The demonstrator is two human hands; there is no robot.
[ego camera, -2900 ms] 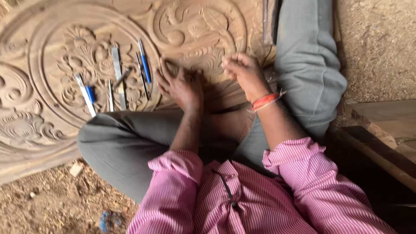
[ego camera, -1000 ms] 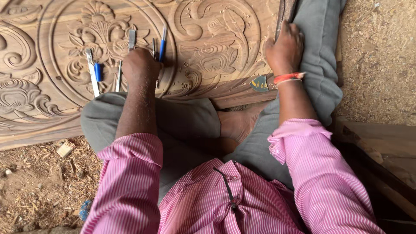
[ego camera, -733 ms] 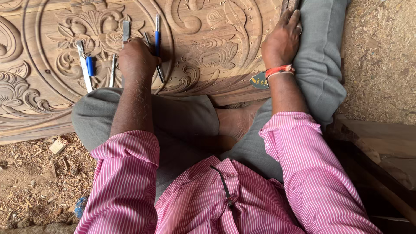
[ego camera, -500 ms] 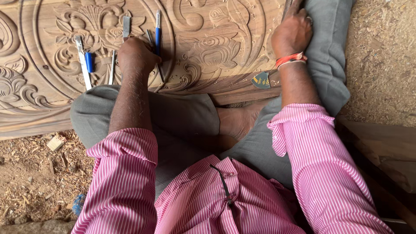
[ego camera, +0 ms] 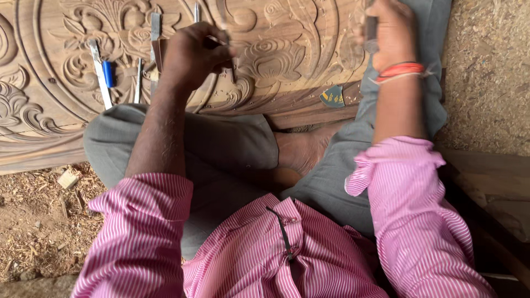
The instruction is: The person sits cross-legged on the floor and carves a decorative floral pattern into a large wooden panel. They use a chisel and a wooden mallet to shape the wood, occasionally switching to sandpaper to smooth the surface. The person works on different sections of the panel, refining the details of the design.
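The left hand (ego camera: 193, 55) is clenched around a thin metal chisel (ego camera: 229, 60) whose tip rests on the carved wooden panel (ego camera: 287, 55), amid raised floral scrolls. The right hand (ego camera: 389, 33) grips a dark, blurred handle (ego camera: 371, 27) at the panel's edge. More slim chisels (ego camera: 102, 74) lie flat on the carving
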